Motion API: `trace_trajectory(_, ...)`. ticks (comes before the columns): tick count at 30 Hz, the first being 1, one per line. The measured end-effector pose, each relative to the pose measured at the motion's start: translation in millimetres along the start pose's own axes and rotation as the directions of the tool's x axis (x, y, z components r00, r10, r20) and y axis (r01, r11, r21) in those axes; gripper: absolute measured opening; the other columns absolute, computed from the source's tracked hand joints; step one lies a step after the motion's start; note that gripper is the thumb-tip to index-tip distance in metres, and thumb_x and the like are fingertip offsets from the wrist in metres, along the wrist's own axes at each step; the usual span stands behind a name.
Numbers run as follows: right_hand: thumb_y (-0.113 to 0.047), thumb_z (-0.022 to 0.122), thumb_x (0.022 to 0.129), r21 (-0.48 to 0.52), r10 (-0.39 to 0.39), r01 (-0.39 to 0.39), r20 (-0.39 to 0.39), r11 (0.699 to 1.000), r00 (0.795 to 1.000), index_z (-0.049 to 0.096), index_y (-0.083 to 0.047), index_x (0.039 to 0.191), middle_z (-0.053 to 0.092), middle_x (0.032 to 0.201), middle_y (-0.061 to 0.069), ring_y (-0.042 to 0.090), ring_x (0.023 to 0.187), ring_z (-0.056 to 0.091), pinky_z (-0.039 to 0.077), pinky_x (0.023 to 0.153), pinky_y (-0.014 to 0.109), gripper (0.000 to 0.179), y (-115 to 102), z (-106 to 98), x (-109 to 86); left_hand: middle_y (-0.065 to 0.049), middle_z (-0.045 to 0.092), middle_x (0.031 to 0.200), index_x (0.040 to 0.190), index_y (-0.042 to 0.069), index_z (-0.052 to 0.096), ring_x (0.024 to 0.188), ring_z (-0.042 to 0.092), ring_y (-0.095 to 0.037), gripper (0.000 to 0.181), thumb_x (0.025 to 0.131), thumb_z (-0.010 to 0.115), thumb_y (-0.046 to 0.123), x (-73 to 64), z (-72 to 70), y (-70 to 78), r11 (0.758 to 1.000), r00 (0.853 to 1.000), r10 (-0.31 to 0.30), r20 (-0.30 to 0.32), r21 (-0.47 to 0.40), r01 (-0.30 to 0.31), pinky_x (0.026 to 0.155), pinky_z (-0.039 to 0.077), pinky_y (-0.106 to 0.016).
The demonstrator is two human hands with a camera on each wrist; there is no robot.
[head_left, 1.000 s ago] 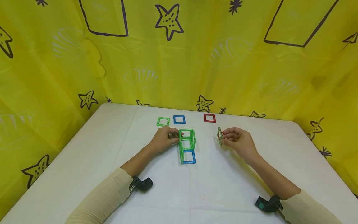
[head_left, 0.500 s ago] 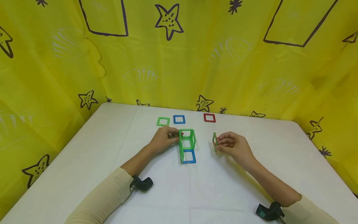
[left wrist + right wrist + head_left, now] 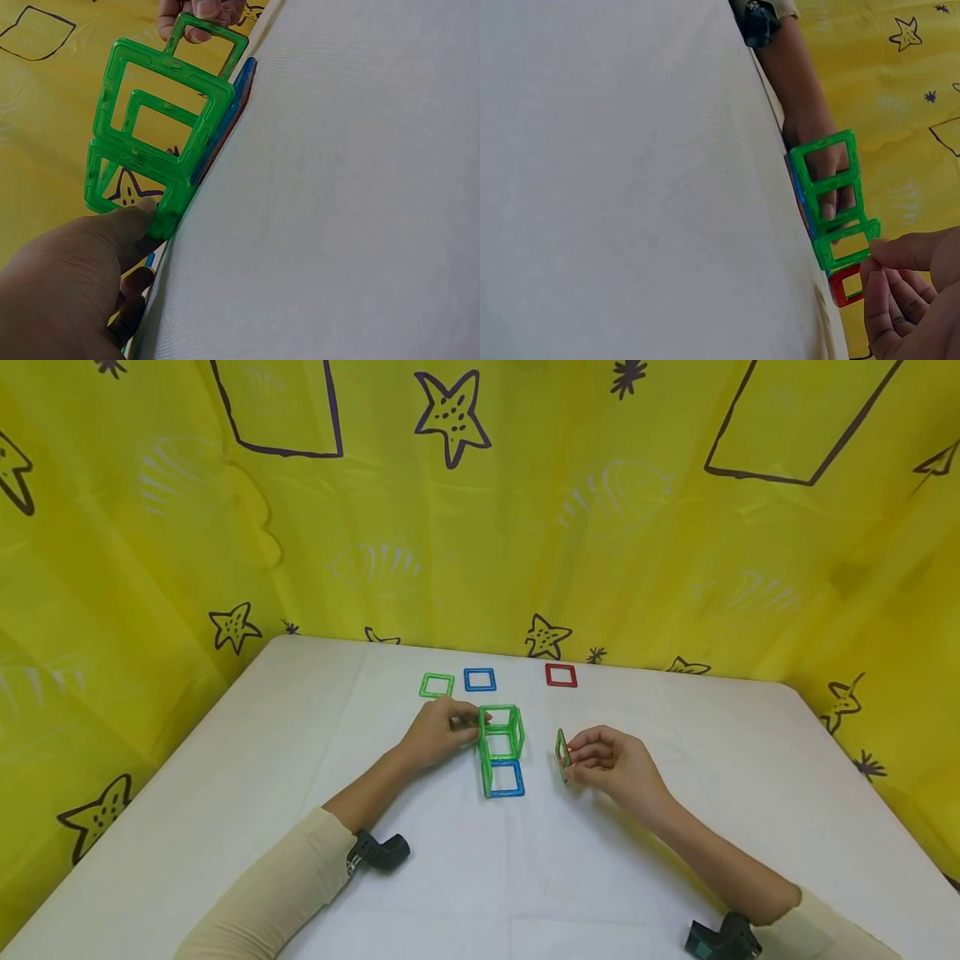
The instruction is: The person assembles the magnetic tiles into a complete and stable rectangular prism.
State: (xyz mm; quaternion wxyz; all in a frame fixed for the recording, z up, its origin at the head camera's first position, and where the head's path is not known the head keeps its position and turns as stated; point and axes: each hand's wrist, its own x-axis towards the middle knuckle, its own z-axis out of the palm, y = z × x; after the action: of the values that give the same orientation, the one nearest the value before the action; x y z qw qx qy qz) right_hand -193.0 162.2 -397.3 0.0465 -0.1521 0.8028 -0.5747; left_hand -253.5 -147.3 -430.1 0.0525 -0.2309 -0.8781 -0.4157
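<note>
On the white table stands an upright frame of joined green square magnetic tiles [image 3: 519, 735], with a blue square tile [image 3: 507, 793] flat at its near foot. My left hand [image 3: 435, 732] holds the frame at its left back side; in the left wrist view the thumb lies on a green panel and the other fingers curl below. To the right, my right hand [image 3: 618, 768] pinches a loose green square tile [image 3: 823, 253] upright by its edge, apart from the frame. A red square frame [image 3: 835, 289] shows close by its fingertips in the right wrist view.
Along the table's back lie a green tile [image 3: 422, 685], a blue tile [image 3: 480, 689] and a red tile [image 3: 561, 684]. Behind the table [image 3: 420, 893] hangs a yellow curtain [image 3: 502, 527] with star drawings. Dark wrist cameras sit on both forearms.
My right hand has moved left and nearer to me with the green tile, closing on the frame. The left hand and the frame stay in place.
</note>
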Motion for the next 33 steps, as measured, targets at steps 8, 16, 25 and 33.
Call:
trace_trajectory(8,0.009,0.082,0.083,-0.004,0.001,-0.001,0.030,1.000,1.000,0.064,0.009,0.110,0.074,0.097,0.015,0.022,0.084,0.071,0.059,0.075,0.026,0.032,0,10,-2.8,0.000,0.078,0.108,0.115,0.009,0.081,0.102,0.064,-0.018,0.021,0.095,0.076,0.006,0.6,-0.8,2.7,1.000,1.000,-0.021,-0.005,-0.002,0.021,0.086,0.051,-0.035)
trace_trajectory(16,0.010,0.082,0.082,0.031,-0.011,0.010,0.053,0.999,0.999,0.064,0.009,0.109,0.074,0.096,0.015,0.021,0.083,0.070,0.059,0.075,0.026,0.032,-1,22,-8.4,-0.001,0.077,0.108,0.116,0.010,0.081,0.102,0.060,-0.019,0.021,0.096,0.075,0.007,-0.7,-0.6,2.9,1.000,1.000,-0.020,-0.005,0.006,0.020,0.086,0.049,-0.035)
trace_trajectory(25,0.011,0.081,0.082,0.049,-0.019,0.015,0.066,0.999,0.998,0.064,0.007,0.108,0.073,0.096,0.015,0.023,0.084,0.070,0.059,0.077,0.027,0.032,-4,33,-10.0,0.001,0.078,0.106,0.114,0.010,0.082,0.098,0.062,-0.016,0.020,0.095,0.077,0.006,0.0,0.4,-0.6,1.000,1.000,-0.006,-0.009,0.014,0.007,0.083,0.050,-0.033)
trace_trajectory(33,0.010,0.080,0.083,0.068,-0.039,0.034,0.064,0.997,0.997,0.063,0.007,0.108,0.073,0.096,0.015,0.022,0.084,0.070,0.059,0.076,0.027,0.031,-7,40,-9.2,0.001,0.077,0.105,0.114,0.011,0.082,0.099,0.061,-0.017,0.021,0.094,0.078,0.007,-0.2,0.3,0.0,1.000,1.000,-0.009,-0.008,0.020,0.009,0.085,0.050,-0.033)
